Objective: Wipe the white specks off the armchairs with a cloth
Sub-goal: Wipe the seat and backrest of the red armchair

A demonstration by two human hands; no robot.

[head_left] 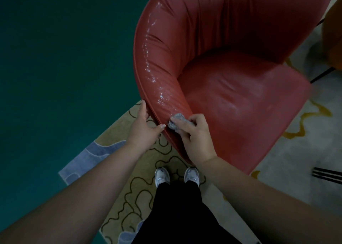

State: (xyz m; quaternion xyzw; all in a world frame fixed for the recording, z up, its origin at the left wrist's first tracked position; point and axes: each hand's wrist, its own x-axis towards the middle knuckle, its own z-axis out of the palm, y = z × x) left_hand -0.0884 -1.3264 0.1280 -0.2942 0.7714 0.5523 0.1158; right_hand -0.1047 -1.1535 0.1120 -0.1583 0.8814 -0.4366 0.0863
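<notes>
I see dark green floor (55,58) filling the left side, and a patterned rug (129,192) with squiggly brown lines running from the near middle out under the chair to the right. On the rug stands a red armchair (240,99), its curved back sweeping from the far right round to the near left, the seat open toward the right. White specks (157,88) run in a shiny trail along the inner face of that left-hand curve, thickest just above my hands. My left hand (142,129) holds the near end of the chair's rim from outside, fingers together along the outer edge and thumb stretched across toward the other hand. My right hand (194,132) sits just inside the rim, fingers curled round a crumpled grey cloth (176,120); the index finger lies straight across the top of it, pressing it onto the leather. The cloth pokes out to the left and far side of those fingers, at the lower end of the speck trail. Near me, two white shoes (176,176) stand on the rug.
</notes>
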